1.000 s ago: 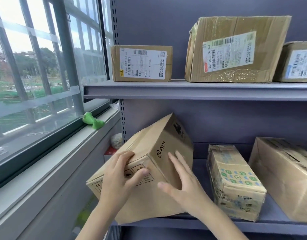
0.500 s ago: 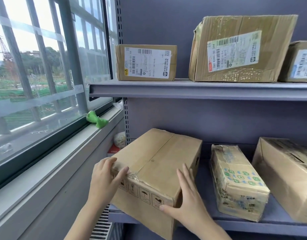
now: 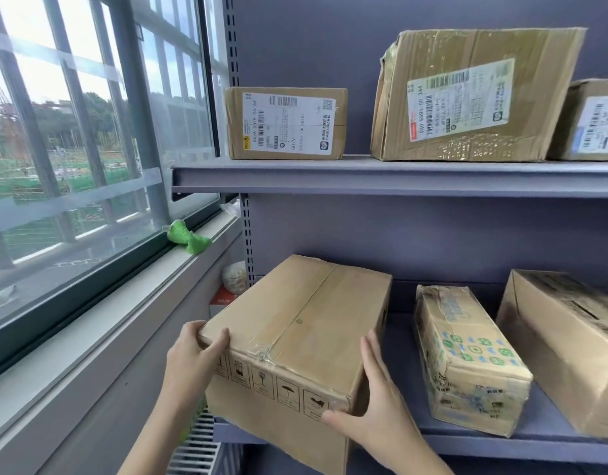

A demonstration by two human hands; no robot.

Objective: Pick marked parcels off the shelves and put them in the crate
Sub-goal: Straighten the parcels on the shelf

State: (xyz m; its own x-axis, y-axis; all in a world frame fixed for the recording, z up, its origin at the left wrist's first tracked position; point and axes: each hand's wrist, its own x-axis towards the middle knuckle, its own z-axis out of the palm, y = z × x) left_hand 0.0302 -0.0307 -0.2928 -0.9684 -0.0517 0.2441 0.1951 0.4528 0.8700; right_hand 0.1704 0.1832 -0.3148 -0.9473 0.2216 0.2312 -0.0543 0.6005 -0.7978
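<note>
A plain brown cardboard parcel (image 3: 302, 323) with handling symbols along its front lies flat at the left end of the lower shelf (image 3: 467, 443), its front overhanging the shelf edge. My left hand (image 3: 192, 358) grips its near left corner, thumb on top. My right hand (image 3: 374, 402) presses flat against its right side, thumb at the front lower corner. No label shows on its visible faces. No crate is in view.
On the lower shelf stand a taped parcel with green print (image 3: 467, 358) and a large brown box (image 3: 566, 344). The upper shelf (image 3: 398, 176) carries three labelled parcels (image 3: 285, 123) (image 3: 467, 97) (image 3: 590, 125). A window and sill with a green object (image 3: 187, 236) are at left.
The parcel was tipped up on edge a second ago; it has been turned down flat onto the shelf. Both hands shifted to its near corners.
</note>
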